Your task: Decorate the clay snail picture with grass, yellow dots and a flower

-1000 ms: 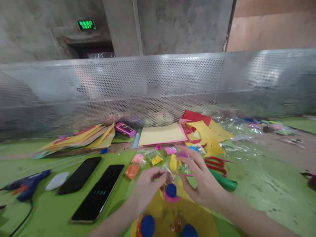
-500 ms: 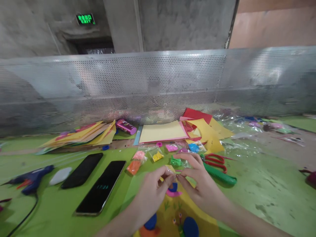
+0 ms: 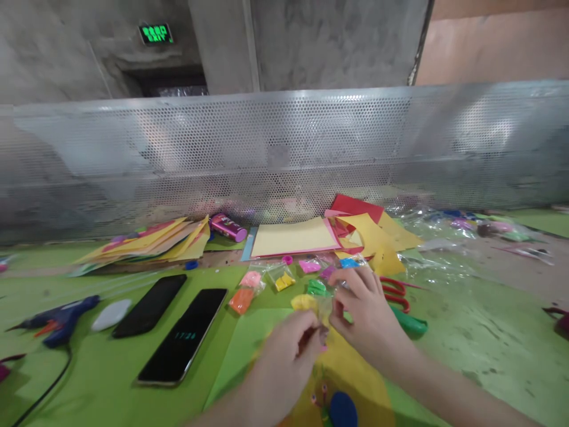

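Observation:
My left hand [image 3: 291,353] is closed in a pinch over a yellow sheet [image 3: 362,373]; what the fingertips hold is hidden and blurred. Just to its right, my right hand [image 3: 368,317] has its thumb and fingertips drawn together, and I cannot make out what they hold. A lump of yellow clay [image 3: 304,302] lies just beyond the left fingers, beside a clear wrapper. On the sheet sits a snail figure with a blue round shell [image 3: 343,409] and eyes on stalks. The left hand and forearm hide the sheet's left part. Green clay [image 3: 317,288] lies beyond the hands.
Red-handled scissors [image 3: 395,290] and a green-handled tool [image 3: 411,323] lie right of my right hand. Two phones [image 3: 184,335] and a blue glue gun [image 3: 66,320] are at left. Clay packets [image 3: 242,300] and coloured paper [image 3: 293,237] lie before a perforated metal panel [image 3: 213,154].
My hands have moved apart slightly, the right one up and to the right, partly covering the scissors and green-handled tool. The yellow clay now shows more; the left hand covers more of the sheet.

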A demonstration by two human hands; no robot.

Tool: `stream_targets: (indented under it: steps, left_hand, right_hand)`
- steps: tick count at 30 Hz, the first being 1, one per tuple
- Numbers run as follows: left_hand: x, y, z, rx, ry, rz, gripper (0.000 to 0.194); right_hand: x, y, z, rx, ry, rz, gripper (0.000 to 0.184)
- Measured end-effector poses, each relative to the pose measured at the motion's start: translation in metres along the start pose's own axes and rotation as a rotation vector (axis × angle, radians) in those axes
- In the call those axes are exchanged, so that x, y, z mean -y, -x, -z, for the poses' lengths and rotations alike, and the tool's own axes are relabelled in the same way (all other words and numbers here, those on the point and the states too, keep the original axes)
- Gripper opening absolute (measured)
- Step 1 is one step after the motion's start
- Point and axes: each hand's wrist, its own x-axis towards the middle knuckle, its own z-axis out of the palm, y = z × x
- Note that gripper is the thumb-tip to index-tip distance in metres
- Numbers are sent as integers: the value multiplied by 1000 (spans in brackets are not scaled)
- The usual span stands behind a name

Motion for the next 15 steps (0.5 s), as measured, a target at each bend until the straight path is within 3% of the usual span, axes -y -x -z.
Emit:
stream_targets:
  steps: [3, 6, 8, 10, 12, 15]
  left_hand:
    - [3, -1, 2, -46, -80, -56, 22]
    - [9, -9, 16, -167, -123, -131, 15]
    - [13, -15, 26, -224, -14, -113, 34]
    - [17, -20, 32, -97, 218, -19, 49]
    - [21, -22, 32, 78, 380, 71, 44]
    - [24, -21, 28, 122, 381, 121, 37]
  right_hand:
    - [-3, -1, 2, -19, -78, -53, 19]
    - [-3, -2, 6, 9, -186, -76, 20]
    - [-3, -4, 9, 57, -257, -105, 21]
    - [-3, -5, 10, 116, -367, -172, 22]
    - [-5, -6, 11, 113, -468, -236, 17]
    - [-10, -5, 10, 16, -400, -120, 11]
